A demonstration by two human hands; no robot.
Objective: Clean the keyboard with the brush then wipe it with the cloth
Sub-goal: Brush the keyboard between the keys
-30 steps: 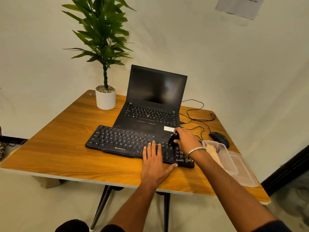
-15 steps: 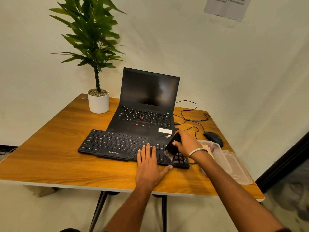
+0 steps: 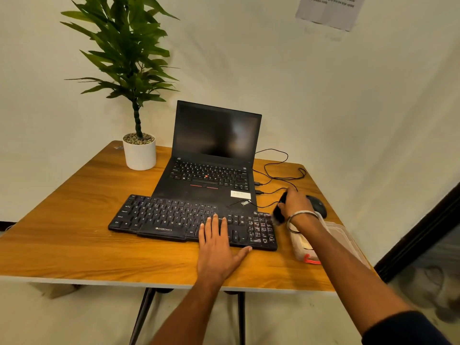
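While the keyboard lies flat at the table's front edge, just ahead of the laptop, you're in the brushing step; cloth wipe not yet begun. Kbd is black, long, w/ a numpad at its right end, keys look dull, maybe dusty, can't say for sure. Your left hand lies flat on it, fingers straight over the keys right of centre, thumb along the front edge, holding nothing, just pinning it. Your right hand grips the brush, fingers curled round it, just off the kbd's right end, bristles blurred. Next move, I'd judge: bring brush back onto numpad, sweep outward, keep left hand pressing. Mouse and cables sit close; don't snag. No cloth clearly in view; clear box near right wrist.
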